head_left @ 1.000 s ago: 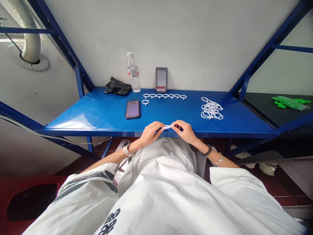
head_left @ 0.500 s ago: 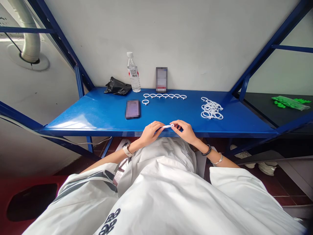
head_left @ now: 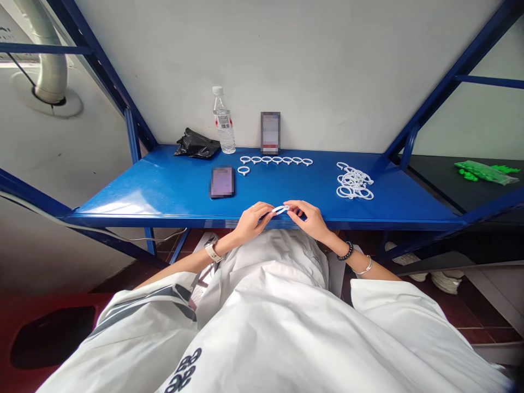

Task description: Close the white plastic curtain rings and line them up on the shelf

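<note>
Between my two hands, at the table's front edge, is a white ring [head_left: 280, 209] seen at a slant. My left hand [head_left: 255, 220] pinches its left side and my right hand [head_left: 306, 218] pinches its right side. Farther back, several white rings [head_left: 277, 160] lie in a row, with a single ring [head_left: 243, 171] in front of the row's left end. A tangled pile of white rings [head_left: 354, 182] rests on the right part of the blue table [head_left: 164, 185].
A dark phone [head_left: 222, 182] lies left of the rings. Against the wall stand another phone [head_left: 271, 132] and a water bottle [head_left: 224, 123], beside a black plastic bag [head_left: 196, 144]. Blue metal posts [head_left: 133, 136] flank the table. Green items in a bag [head_left: 485, 171] lie far right.
The ring between my hands has tilted, so its opening now shows; before, it was seen nearly edge-on. Both hands stay in almost the same place.
</note>
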`<state>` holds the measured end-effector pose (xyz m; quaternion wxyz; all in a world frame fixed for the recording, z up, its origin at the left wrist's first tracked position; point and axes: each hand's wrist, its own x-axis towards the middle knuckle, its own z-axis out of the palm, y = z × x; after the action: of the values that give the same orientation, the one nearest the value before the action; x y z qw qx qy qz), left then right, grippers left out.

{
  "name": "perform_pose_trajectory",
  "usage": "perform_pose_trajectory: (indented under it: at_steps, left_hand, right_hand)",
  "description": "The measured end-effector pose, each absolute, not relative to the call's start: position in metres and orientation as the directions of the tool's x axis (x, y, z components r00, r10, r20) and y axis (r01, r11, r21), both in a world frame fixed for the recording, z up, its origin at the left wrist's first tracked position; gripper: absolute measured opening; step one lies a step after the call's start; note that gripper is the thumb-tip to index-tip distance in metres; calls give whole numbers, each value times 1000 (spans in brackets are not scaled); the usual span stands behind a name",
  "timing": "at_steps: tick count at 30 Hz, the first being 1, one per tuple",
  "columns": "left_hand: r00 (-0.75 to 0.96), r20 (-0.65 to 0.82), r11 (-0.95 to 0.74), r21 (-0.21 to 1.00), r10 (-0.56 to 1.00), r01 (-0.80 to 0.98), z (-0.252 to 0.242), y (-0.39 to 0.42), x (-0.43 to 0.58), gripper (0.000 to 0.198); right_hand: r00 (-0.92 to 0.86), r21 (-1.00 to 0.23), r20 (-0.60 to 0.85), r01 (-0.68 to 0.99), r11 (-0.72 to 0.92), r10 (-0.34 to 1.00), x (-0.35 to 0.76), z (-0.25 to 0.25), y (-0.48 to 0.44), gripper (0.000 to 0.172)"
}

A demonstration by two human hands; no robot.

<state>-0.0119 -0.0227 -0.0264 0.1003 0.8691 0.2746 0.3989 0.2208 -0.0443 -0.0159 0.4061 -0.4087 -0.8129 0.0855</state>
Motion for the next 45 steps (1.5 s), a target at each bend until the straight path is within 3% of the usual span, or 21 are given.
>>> perform_pose_trajectory:
  at_steps: [16, 45]
  left_hand:
    - [520, 584, -782, 467, 623, 413, -25, -23, -13, 44]
    - [536, 585, -793, 433, 608, 428, -27, -22, -14, 39]
  right_hand:
    - [-358, -438, 581, 620, 651, 731, 219, -13, -45, 20]
    - [-346, -435, 589, 626, 647, 731, 218, -17, -44, 29]
